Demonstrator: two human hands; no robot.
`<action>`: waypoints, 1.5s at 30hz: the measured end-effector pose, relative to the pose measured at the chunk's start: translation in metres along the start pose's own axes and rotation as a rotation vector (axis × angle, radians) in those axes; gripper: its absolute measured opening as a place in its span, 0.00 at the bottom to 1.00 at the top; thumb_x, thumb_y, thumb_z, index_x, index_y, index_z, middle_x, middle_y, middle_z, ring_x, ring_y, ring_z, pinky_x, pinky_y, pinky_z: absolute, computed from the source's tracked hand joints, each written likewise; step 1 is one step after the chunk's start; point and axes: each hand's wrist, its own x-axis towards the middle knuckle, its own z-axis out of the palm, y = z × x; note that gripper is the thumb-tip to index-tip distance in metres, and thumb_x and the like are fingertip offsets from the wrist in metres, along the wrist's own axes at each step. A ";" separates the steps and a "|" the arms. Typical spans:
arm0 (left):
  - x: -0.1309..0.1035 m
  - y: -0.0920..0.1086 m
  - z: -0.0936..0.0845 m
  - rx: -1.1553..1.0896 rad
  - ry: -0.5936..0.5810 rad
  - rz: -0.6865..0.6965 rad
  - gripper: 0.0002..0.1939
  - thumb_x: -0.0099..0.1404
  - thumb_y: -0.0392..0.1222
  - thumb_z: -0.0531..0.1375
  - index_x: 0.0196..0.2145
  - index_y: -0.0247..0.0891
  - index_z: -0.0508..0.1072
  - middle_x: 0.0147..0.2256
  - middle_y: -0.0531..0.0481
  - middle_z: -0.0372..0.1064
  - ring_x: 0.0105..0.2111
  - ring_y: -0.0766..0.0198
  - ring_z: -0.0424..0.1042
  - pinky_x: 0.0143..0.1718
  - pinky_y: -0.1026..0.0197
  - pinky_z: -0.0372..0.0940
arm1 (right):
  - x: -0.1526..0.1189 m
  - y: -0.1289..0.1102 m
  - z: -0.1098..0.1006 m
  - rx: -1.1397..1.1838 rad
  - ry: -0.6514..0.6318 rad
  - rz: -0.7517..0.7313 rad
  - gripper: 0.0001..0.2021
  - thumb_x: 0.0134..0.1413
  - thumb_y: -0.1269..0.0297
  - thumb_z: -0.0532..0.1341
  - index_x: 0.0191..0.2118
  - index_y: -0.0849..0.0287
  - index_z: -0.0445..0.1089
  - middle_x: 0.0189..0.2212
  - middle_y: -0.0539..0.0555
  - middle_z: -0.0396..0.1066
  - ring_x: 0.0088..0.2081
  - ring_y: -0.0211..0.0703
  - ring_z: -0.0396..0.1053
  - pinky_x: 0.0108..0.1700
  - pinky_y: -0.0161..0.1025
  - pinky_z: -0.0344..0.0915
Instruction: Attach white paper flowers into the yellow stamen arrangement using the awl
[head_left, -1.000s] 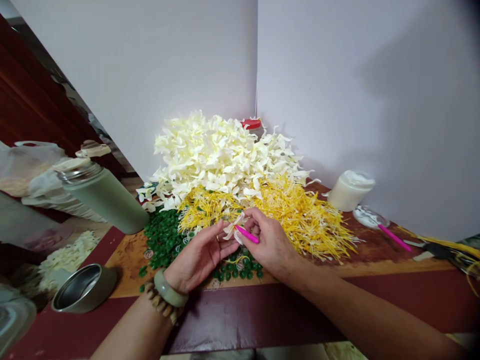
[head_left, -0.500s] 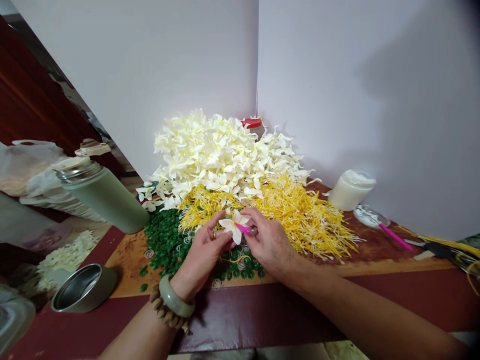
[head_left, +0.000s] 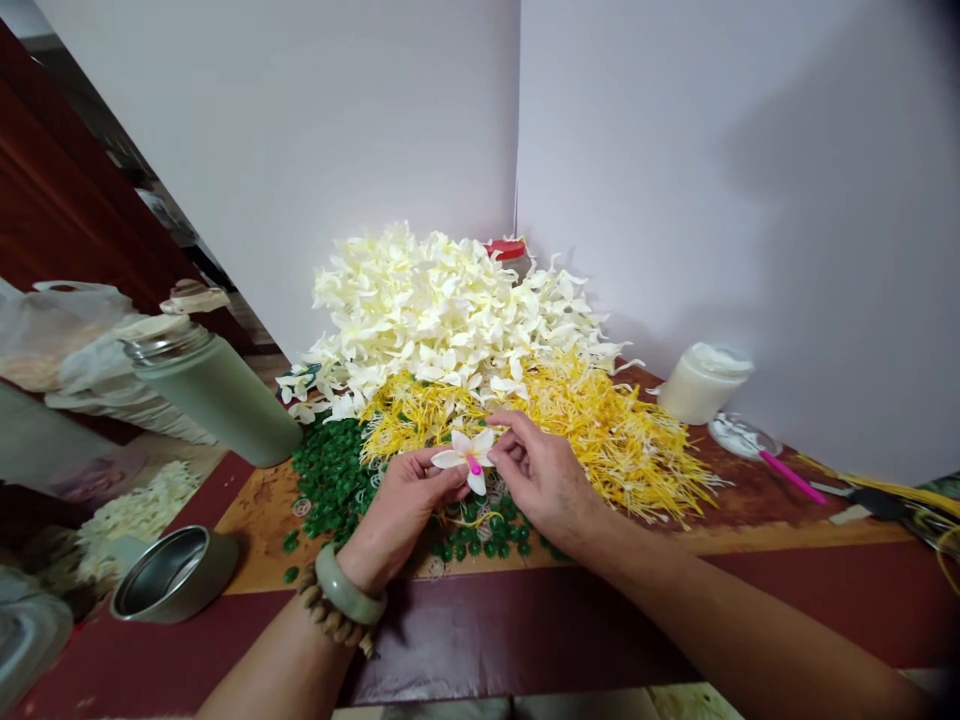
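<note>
jade bangle (head_left: 350, 592), wooden bead bracelet (head_left: 328, 618)

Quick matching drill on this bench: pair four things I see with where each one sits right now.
Things:
1 white flower
2 green flask
3 white jar
4 steel cup

Places:
A by the wall, far right of the yellow pile
B between the fingers of left hand and right hand
C on its side, near left
D tilted, left of the green bits

Pairs: 1-B, 2-D, 3-A, 4-C
</note>
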 end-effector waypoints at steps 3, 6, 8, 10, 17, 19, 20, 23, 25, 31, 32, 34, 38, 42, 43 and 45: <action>0.000 0.000 -0.002 -0.003 0.027 -0.013 0.10 0.49 0.39 0.64 0.31 0.34 0.76 0.26 0.51 0.70 0.25 0.71 0.63 0.29 0.69 0.58 | 0.002 0.001 -0.003 0.063 0.029 -0.001 0.13 0.53 0.71 0.52 0.46 0.58 0.60 0.27 0.49 0.67 0.28 0.36 0.65 0.31 0.33 0.60; 0.001 0.002 -0.003 -0.018 0.085 -0.023 0.09 0.47 0.40 0.65 0.28 0.34 0.76 0.26 0.52 0.69 0.25 0.71 0.63 0.29 0.69 0.58 | 0.002 -0.002 -0.005 0.065 0.060 -0.011 0.13 0.53 0.70 0.52 0.45 0.59 0.60 0.30 0.51 0.66 0.27 0.35 0.64 0.31 0.34 0.61; 0.001 0.003 -0.003 -0.035 0.118 -0.023 0.08 0.47 0.41 0.65 0.26 0.34 0.75 0.24 0.53 0.69 0.24 0.72 0.62 0.28 0.69 0.58 | 0.000 -0.006 -0.006 0.009 0.063 -0.062 0.14 0.51 0.70 0.54 0.45 0.60 0.60 0.33 0.53 0.65 0.30 0.37 0.63 0.34 0.36 0.62; 0.001 0.004 -0.002 -0.032 0.131 -0.010 0.08 0.48 0.42 0.65 0.23 0.34 0.74 0.21 0.54 0.67 0.22 0.73 0.60 0.26 0.69 0.57 | -0.002 -0.010 -0.005 -0.086 0.064 -0.159 0.16 0.48 0.68 0.57 0.45 0.61 0.60 0.37 0.56 0.65 0.35 0.41 0.63 0.39 0.39 0.62; -0.002 -0.001 0.005 0.104 0.045 0.108 0.08 0.50 0.40 0.63 0.29 0.34 0.76 0.24 0.52 0.71 0.25 0.67 0.65 0.31 0.66 0.60 | -0.013 -0.021 0.005 -0.496 0.010 -0.422 0.12 0.53 0.62 0.56 0.42 0.61 0.65 0.29 0.54 0.66 0.33 0.45 0.63 0.35 0.42 0.58; -0.002 -0.002 0.007 0.105 0.049 0.109 0.10 0.49 0.39 0.64 0.31 0.35 0.77 0.27 0.50 0.73 0.29 0.64 0.68 0.37 0.63 0.61 | -0.015 -0.019 0.008 -0.542 -0.007 -0.422 0.07 0.54 0.68 0.53 0.37 0.61 0.66 0.28 0.54 0.67 0.32 0.43 0.63 0.35 0.40 0.58; -0.002 -0.002 0.008 0.107 0.060 0.103 0.11 0.49 0.39 0.64 0.33 0.35 0.77 0.28 0.50 0.74 0.30 0.63 0.69 0.38 0.63 0.61 | -0.016 -0.017 0.010 -0.551 -0.008 -0.421 0.08 0.55 0.69 0.52 0.37 0.61 0.67 0.28 0.54 0.67 0.32 0.42 0.63 0.35 0.40 0.58; -0.001 -0.002 0.008 0.125 0.071 0.099 0.13 0.48 0.39 0.65 0.34 0.35 0.77 0.31 0.48 0.75 0.33 0.61 0.69 0.40 0.62 0.60 | -0.016 -0.012 0.014 -0.549 0.016 -0.419 0.10 0.56 0.71 0.51 0.41 0.63 0.67 0.30 0.55 0.68 0.33 0.43 0.64 0.36 0.39 0.59; 0.000 -0.001 0.008 0.131 0.057 0.112 0.13 0.48 0.39 0.65 0.34 0.35 0.77 0.31 0.48 0.75 0.33 0.61 0.70 0.40 0.62 0.60 | -0.016 -0.009 0.016 -0.543 0.019 -0.422 0.11 0.57 0.70 0.51 0.43 0.63 0.66 0.32 0.56 0.69 0.34 0.43 0.64 0.37 0.40 0.60; -0.003 0.000 0.007 0.088 0.052 0.103 0.14 0.47 0.40 0.65 0.35 0.35 0.76 0.31 0.47 0.74 0.33 0.60 0.70 0.40 0.61 0.61 | -0.014 -0.004 0.017 -0.467 -0.031 -0.419 0.09 0.57 0.70 0.51 0.41 0.61 0.67 0.36 0.57 0.68 0.38 0.43 0.64 0.41 0.40 0.62; -0.004 -0.001 0.007 0.077 0.051 0.095 0.15 0.47 0.40 0.65 0.35 0.35 0.76 0.31 0.47 0.74 0.33 0.60 0.70 0.40 0.60 0.61 | -0.013 -0.005 0.016 -0.447 -0.044 -0.427 0.09 0.57 0.71 0.51 0.40 0.62 0.67 0.36 0.57 0.68 0.39 0.43 0.64 0.42 0.39 0.62; -0.006 -0.002 0.009 0.050 0.037 0.080 0.15 0.47 0.39 0.65 0.35 0.36 0.76 0.32 0.47 0.74 0.33 0.60 0.70 0.40 0.60 0.61 | -0.012 -0.006 0.014 -0.419 -0.078 -0.450 0.08 0.57 0.72 0.51 0.38 0.63 0.66 0.35 0.56 0.68 0.38 0.42 0.63 0.43 0.38 0.62; -0.009 -0.003 0.011 0.031 0.024 0.064 0.15 0.47 0.39 0.65 0.35 0.36 0.76 0.31 0.47 0.74 0.32 0.61 0.69 0.38 0.61 0.61 | -0.009 -0.010 0.008 -0.416 -0.148 -0.461 0.07 0.56 0.74 0.50 0.34 0.64 0.65 0.32 0.56 0.67 0.35 0.42 0.63 0.41 0.38 0.62; -0.007 -0.003 0.012 0.055 0.014 0.055 0.16 0.46 0.38 0.66 0.36 0.34 0.75 0.30 0.47 0.74 0.30 0.62 0.70 0.36 0.62 0.62 | -0.007 -0.009 0.003 -0.391 -0.184 -0.441 0.07 0.57 0.73 0.50 0.37 0.64 0.65 0.34 0.55 0.67 0.37 0.41 0.63 0.43 0.38 0.61; -0.006 -0.003 0.012 0.052 0.005 0.055 0.17 0.46 0.38 0.66 0.36 0.34 0.75 0.31 0.47 0.74 0.31 0.62 0.70 0.37 0.62 0.62 | -0.007 -0.008 0.002 -0.384 -0.184 -0.437 0.08 0.57 0.73 0.50 0.37 0.64 0.64 0.35 0.56 0.67 0.39 0.41 0.63 0.44 0.37 0.61; -0.005 -0.002 0.013 0.041 -0.009 0.055 0.19 0.46 0.38 0.66 0.39 0.35 0.74 0.33 0.46 0.74 0.34 0.61 0.70 0.39 0.60 0.62 | -0.006 -0.007 -0.001 -0.378 -0.170 -0.432 0.08 0.58 0.72 0.50 0.39 0.64 0.64 0.37 0.56 0.68 0.40 0.41 0.63 0.45 0.38 0.60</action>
